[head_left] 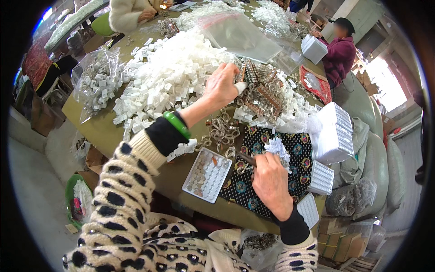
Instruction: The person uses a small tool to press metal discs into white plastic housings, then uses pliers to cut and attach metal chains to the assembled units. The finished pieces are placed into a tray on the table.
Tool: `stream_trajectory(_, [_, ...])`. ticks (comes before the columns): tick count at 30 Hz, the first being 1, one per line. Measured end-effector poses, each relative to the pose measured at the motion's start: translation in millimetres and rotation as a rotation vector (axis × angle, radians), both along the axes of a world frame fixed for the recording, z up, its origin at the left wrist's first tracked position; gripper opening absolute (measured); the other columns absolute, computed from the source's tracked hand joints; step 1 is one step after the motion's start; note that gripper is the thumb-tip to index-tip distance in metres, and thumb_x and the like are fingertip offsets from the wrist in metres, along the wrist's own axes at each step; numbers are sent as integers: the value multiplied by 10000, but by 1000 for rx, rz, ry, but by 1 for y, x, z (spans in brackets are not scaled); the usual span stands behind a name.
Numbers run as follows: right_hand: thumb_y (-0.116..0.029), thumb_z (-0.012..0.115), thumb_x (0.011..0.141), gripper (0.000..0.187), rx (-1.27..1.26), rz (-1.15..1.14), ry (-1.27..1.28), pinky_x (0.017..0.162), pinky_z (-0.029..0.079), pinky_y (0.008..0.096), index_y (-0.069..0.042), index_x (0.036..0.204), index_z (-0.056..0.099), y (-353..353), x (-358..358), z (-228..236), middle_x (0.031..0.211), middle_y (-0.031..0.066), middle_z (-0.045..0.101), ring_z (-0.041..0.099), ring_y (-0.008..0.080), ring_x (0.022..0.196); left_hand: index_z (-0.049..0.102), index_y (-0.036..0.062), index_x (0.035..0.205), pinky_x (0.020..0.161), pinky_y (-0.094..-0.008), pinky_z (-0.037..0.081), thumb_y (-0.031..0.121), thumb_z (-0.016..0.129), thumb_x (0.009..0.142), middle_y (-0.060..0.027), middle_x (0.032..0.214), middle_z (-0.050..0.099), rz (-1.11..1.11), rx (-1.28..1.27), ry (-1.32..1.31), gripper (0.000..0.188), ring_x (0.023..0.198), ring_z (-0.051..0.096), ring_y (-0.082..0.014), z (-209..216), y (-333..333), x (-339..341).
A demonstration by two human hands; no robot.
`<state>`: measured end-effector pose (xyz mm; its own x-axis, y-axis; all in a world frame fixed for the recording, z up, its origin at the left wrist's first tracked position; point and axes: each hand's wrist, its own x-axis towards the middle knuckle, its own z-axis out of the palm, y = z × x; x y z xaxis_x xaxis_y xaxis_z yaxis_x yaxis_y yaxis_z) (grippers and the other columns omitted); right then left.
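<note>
Left hand: stretched out over the table, palm down, fingers curled onto the edge of the white-piece heap and the metal clasps just beside it; fingertip covered by a white cot; whether anything is pinched, cannot tell.
Left wrist: green bangle over a black cuff, spotted cream sleeve behind.
Right hand: resting on the patterned cloth, fingers closed on a small white frilly piece and a thin dark tool that pokes out toward the left.
White frilly piece: at the right fingertips, above the cloth, near the white block.
Patterned cloth: black with coloured round motifs, spread at the near table edge under the right hand.
Compartment tray: white, shallow, just left of the cloth; rows of small cells, many filled with round pieces.
White-piece heap: large pile of small white squares, centre-left of the table.
Metal clasps: tangled silvery and coppery pile, right of the left hand; looser rings nearer the tray.
White block: studded, stacked, right of the cloth.
Clear bags: lying flat beyond the heap.
Table: olive-green, round-edged.
Other people: one in purple at far right, one in cream at far left.
</note>
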<state>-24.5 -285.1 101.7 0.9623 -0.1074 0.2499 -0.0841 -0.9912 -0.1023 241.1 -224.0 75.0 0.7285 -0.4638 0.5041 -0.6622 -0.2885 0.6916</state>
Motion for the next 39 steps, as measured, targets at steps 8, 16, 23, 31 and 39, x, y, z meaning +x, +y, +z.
stream_trajectory(8, [33, 624, 733, 192, 111, -53, 12, 698, 503, 411, -4, 920, 605, -12, -17, 6, 871, 138, 578, 585, 328, 850, 565, -32, 1203, 702, -405, 551, 116, 651, 814, -214, 1008, 648, -31, 86, 451, 425, 876, 663, -274, -4, -21, 57])
stream_trajectory(16, [38, 628, 768, 162, 176, -46, -22, 704, 484, 438, 24, 929, 613, -18, -9, -5, 851, 173, 603, 596, 368, 817, 490, 51, 1330, 694, -333, 574, -60, 471, 869, -102, 967, 647, -235, -610, 787, 474, 769, 626, -167, 38, 42, 71])
stream_trajectory(23, [-19, 625, 833, 95, 280, -69, -74, 713, 483, 451, 17, 916, 595, -22, 11, -4, 854, 182, 604, 592, 383, 827, 618, 64, 1224, 579, -192, 439, 74, 557, 931, -26, 908, 663, -283, -290, 938, 299, 693, 556, -44, 17, 89, 15])
stream_trajectory(31, [-57, 601, 888, 97, 363, -24, -187, 729, 466, 444, 18, 950, 595, -14, 46, 1, 885, 184, 603, 593, 383, 839, 652, 21, 1123, 663, -243, 513, 61, 657, 894, -54, 917, 697, -414, -350, 1128, 233, 746, 622, -92, 4, 119, -39])
stream_trajectory(39, [62, 551, 709, 145, -95, 5, -222, 776, 456, 412, -4, 837, 537, -5, 68, -3, 886, 161, 522, 518, 343, 874, 606, -17, 1161, 744, -256, 515, 38, 676, 845, -38, 938, 631, -589, -253, 1019, 328, 828, 608, -114, 6, 138, -64])
